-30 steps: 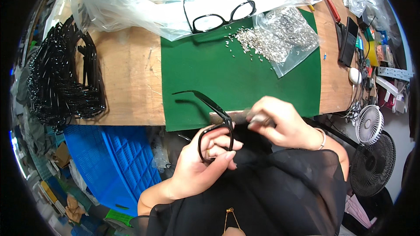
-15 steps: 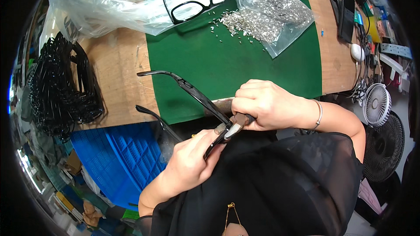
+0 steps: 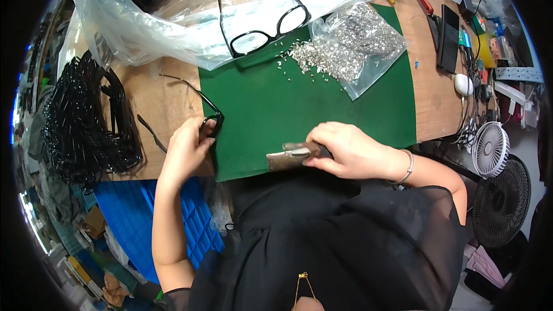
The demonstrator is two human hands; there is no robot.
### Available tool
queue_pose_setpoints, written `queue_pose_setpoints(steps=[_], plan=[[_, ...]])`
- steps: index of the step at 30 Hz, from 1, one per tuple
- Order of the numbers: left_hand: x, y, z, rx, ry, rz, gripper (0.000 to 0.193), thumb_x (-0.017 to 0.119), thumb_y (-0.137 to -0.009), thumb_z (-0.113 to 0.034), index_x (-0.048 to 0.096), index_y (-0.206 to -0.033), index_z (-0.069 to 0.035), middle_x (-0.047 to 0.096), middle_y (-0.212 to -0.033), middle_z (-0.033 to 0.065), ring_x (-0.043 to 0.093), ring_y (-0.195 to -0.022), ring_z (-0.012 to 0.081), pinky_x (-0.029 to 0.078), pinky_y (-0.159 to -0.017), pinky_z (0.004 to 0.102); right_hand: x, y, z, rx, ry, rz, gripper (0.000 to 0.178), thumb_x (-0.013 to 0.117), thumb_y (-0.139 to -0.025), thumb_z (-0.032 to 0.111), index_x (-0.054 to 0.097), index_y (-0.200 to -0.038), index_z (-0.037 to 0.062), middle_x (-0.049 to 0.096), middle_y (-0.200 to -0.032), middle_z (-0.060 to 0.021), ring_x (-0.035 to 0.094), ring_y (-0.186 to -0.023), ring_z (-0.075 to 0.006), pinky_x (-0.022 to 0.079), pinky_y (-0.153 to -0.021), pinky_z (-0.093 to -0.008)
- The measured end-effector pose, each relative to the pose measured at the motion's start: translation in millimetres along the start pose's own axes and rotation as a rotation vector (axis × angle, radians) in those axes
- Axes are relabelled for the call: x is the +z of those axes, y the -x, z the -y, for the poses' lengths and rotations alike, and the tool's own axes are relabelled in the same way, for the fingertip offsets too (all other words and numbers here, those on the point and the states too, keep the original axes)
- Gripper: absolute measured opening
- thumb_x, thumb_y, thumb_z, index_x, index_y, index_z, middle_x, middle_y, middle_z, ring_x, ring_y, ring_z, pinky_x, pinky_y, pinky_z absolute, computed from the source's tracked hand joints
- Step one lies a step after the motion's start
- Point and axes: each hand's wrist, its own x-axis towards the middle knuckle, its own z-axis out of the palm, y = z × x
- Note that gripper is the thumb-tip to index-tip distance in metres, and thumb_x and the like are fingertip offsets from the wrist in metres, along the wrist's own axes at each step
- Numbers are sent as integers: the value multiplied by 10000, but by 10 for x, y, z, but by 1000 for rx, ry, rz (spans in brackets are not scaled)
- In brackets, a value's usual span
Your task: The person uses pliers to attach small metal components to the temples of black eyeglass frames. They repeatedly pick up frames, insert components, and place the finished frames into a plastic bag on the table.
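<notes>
On green mat (image 3: 322, 109), clear bag (image 3: 360, 46) spilling silver screws (image 3: 314, 57), left hand (image 3: 187, 147) gripping black eyeglass frame (image 3: 210, 116), right hand (image 3: 345, 150) clasping pliers (image 3: 288, 156)

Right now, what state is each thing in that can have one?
Left hand: gripping black glasses frame, temples unfolded, at the green mat edge.
Right hand: closed on pliers, flat on the mat.
Second glasses: open, lying on clear plastic sheet.
Screw bag: open, screws spilled onto the mat.
Frame pile: heaped at the left.
White fan: cannot tell if running.

Left hand (image 3: 187, 147) curls, fingers bent, its forearm rising bare from below; right hand (image 3: 345, 151) closes in a grip, wrist braceleted.
</notes>
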Motion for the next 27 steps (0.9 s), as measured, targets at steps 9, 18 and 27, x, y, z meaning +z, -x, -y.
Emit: queue_pose_setpoints(steps=[9,18,27], plan=[[8,-1152,-829,311,-338,-302,187,552,-818,-165,564,-886,9,603,-795,157,565,-762,360,450,-687,395,-31,20,-106,38,266,-210,282,609,-711,107,511,-945,-17,508,-990,-163,574,-710,-318,485,-645,-378],[-291,19,-1435,190,1251,-5,278,396,-910,-236,411,-943,40,558,-700,140,470,-337,134,414,-332,219,-72,42,-336,199,699,-326,455,586,-739,148,441,-1128,-40,482,-1088,-162,569,-627,-244,446,-585,-351],[528,433,-1081,115,1142,9,712,655,-688,92,225,-1250,19,541,-1095,194,541,-767,98,434,-745,212,-313,-138,-383,221,302,-385,118,586,-713,55,520,-797,6,536,-741,-156,549,-717,-337,451,-640,-409]])
